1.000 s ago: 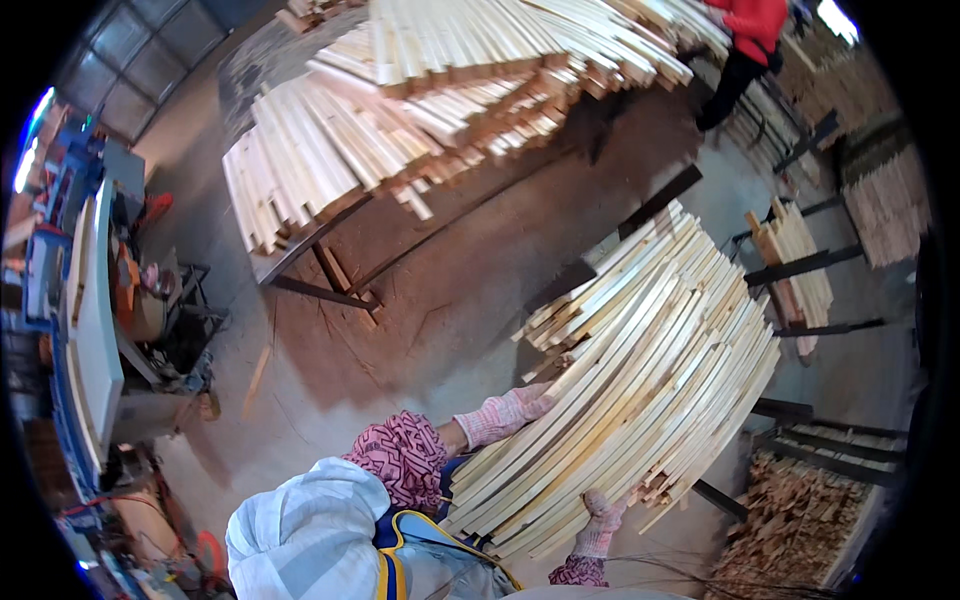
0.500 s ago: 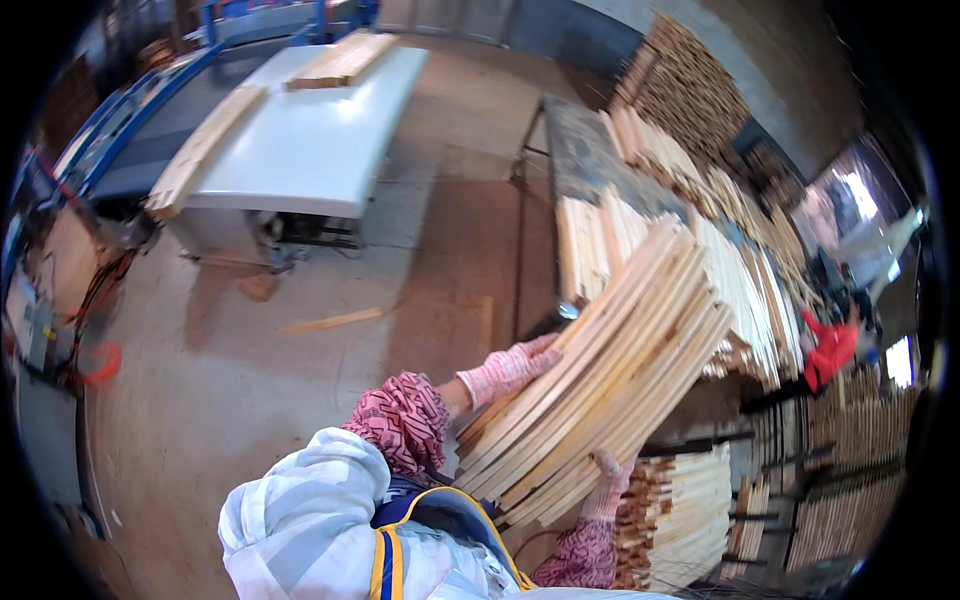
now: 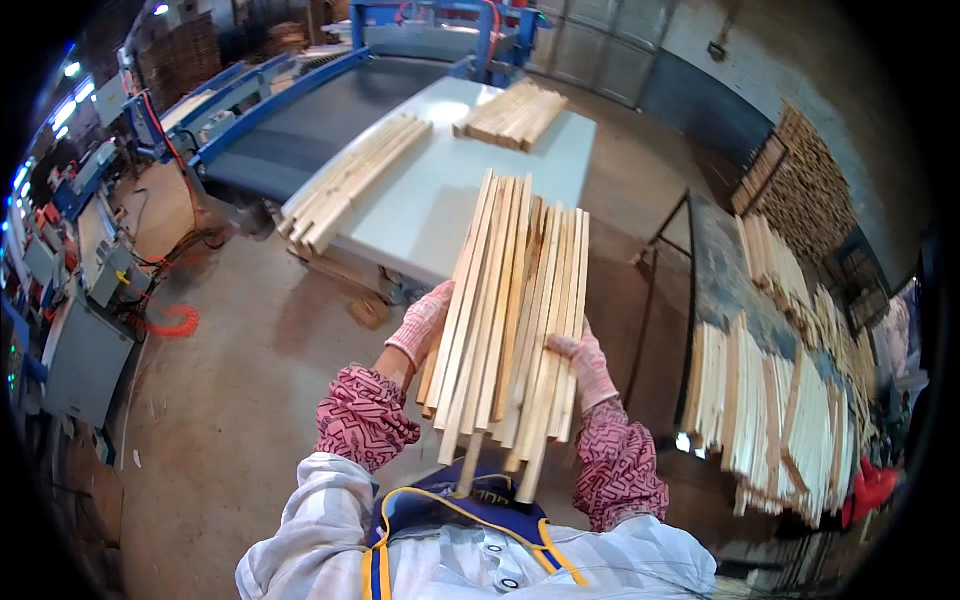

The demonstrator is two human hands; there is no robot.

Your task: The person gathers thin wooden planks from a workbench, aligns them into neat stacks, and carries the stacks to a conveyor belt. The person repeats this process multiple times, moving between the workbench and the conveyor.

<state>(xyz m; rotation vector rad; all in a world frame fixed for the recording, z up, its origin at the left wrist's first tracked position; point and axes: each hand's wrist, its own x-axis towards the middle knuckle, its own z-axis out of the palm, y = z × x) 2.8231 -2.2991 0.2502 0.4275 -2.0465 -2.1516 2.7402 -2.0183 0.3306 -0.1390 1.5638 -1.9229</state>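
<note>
Between my two gloved hands I carry a bundle of long, pale wooden strips [image 3: 510,310], their near ends uneven and pointing toward my apron. My left hand [image 3: 424,322] grips the bundle's left side, its fingers partly hidden behind the wood. On the right side my right hand [image 3: 584,362] clasps it, the thumb lying over the top strips and the other fingers hidden beneath. Just beyond the bundle is a white-topped table [image 3: 420,222]. One row of strips [image 3: 356,180] lies along its left edge, and a shorter stack of strips [image 3: 512,114] lies at its far side.
A dark conveyor belt [image 3: 320,130] with blue rails adjoins the white table's far left. To the right, a dark table [image 3: 722,262] bears many strips [image 3: 770,420]. Machines with a coiled orange hose [image 3: 172,322] stand at left. A wood block [image 3: 368,312] lies on the floor.
I have turned left with the bundle, away from the strip-laden table and toward the white table. The bundle now points ahead, held from both sides.
</note>
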